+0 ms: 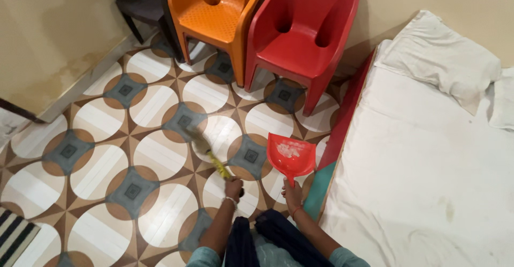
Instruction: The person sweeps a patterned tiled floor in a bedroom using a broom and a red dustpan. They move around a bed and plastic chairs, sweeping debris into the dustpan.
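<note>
Hands (234,188) hold bristly yellow-handled broom (206,152) and red plastic dustpan (291,155).

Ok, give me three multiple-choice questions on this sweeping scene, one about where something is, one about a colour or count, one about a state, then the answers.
1. Where is the mattress?
A. right of the dustpan
B. under the chairs
C. left of the broom

2. How many bright plastic chairs stand by the wall?
A. one
B. two
C. four

3. What state is the red dustpan in?
A. clean and empty
B. lying upside down
C. holding pale dust

Answers:
1 A, the white mattress fills the right side, beside the dustpan.
2 B, an orange chair and a red chair stand side by side.
3 C, a whitish patch lies in the pan, which the right hand holds by its handle while the left hand grips the broom.
</note>
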